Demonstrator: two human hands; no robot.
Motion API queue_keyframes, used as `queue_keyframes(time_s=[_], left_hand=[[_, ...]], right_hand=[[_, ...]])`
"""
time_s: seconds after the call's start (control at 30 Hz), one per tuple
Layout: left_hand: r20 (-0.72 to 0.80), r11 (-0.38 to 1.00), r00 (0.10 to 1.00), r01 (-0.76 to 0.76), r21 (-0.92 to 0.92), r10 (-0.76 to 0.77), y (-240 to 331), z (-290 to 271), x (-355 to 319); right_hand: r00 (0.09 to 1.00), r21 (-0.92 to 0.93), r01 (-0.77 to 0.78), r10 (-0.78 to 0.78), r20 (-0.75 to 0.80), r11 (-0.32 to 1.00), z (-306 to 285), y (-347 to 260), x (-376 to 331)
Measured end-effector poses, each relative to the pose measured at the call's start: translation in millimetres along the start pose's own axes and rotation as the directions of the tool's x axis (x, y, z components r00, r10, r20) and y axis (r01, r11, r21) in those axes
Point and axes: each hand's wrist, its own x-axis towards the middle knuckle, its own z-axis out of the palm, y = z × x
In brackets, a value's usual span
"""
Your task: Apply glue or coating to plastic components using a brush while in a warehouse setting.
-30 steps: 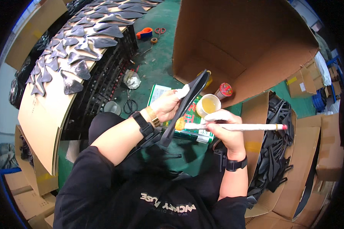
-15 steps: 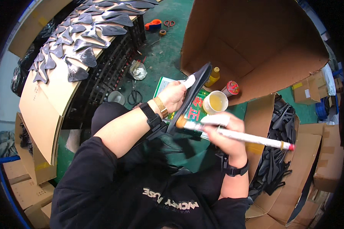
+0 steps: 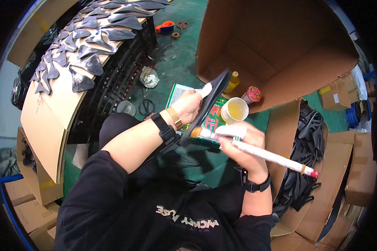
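Two hands work close over the lap: the left hand (image 3: pixel 187 108), fingers wrapped around it, holds a long black curved piece (image 3: pixel 209 104) tilted up toward one o'clock, while the right hand (image 3: pixel 238 144) pinches a white-handled brush (image 3: pixel 264 154) whose bristle end meets the piece's lower edge. Judging by the brush's contact, a coating stroke is in hand; the next move calls for steady travel along the strip without dripping. At one o'clock from the hands a cup of yellow liquid (image 3: pixel 235 109) sits on a green box (image 3: pixel 178 93), beside a red-capped bottle (image 3: pixel 252 94). Farther, at eleven o'clock, dark cut shapes (image 3: pixel 88 46) lie on cardboard sheets (image 3: pixel 50 113). Whether the bristles carry liquid is hard to tell; the piece's lower end is hidden behind the wrist.
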Motion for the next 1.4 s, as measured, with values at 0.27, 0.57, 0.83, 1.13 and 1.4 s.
queue_keyframes(time_s=[0.27, 0.57, 0.83, 1.13, 1.4], left_hand=[[0.067, 0.996, 0.994, 0.083, -0.026, -0.081, -7, -20, 9], [0.205, 0.452, 0.697, -0.631, 0.631, 0.687, 32, -25, -14], [0.446, -0.038, 0.600, -0.569, 0.821, 0.664, 37, -40, -30], [0.680, -0.378, 0.495, -0.579, 0.723, 0.541, 30, -27, -32], [0.696, -0.249, 0.490, -0.693, 0.676, 0.526, 23, -11, -30]], right_hand=[[0.866, -0.198, 0.014, -0.110, -0.487, 0.980, -29, 67, 16], [0.802, 0.028, -0.492, 0.465, -0.376, 0.870, -48, 148, -18], [0.807, -0.214, -0.581, 0.521, -0.279, 0.785, -18, 172, -21], [0.672, 0.484, -0.440, 0.634, -0.382, 0.757, -63, 106, -6], [0.675, 0.543, -0.349, 0.607, -0.420, 0.764, -66, 102, -9]])
